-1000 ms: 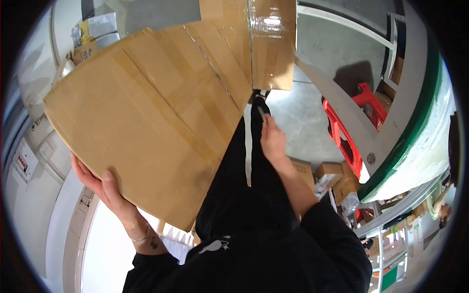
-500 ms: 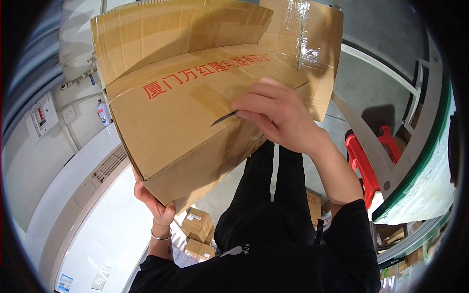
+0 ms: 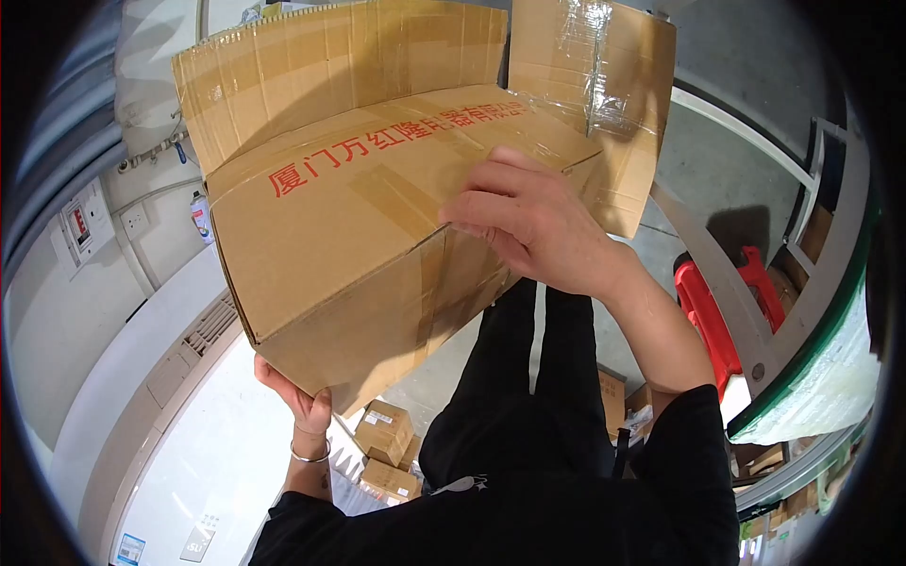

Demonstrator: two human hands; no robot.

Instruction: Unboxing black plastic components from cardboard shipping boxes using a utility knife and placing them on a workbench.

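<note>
The right hand (image 3: 528, 222) lies on the upturned face of a big brown cardboard box (image 3: 377, 236), fingers curled together and pressing where a strip of tape crosses the panel near its right edge; whether anything is pinched under the fingertips I cannot tell. The left hand (image 3: 297, 401) is underneath, clamped on the box's lowest corner, fingers wrapped up around the cardboard and a thin bracelet (image 3: 310, 456) on the wrist. Nothing else carries the box: it hangs in the air in front of the person's chest, tilted, with two flaps standing open along its far edge, the right one shiny with clear tape (image 3: 604, 66).

That is what worries me. All the weight seems to sit on one corner in one hand, so a firm push from above could swing the box round and tip it out of the grip. Below are a few small cartons (image 3: 382, 429) on the floor by the feet, and a red trolley frame (image 3: 708, 321) stands just to the right, close enough for a swinging flap to catch.
</note>
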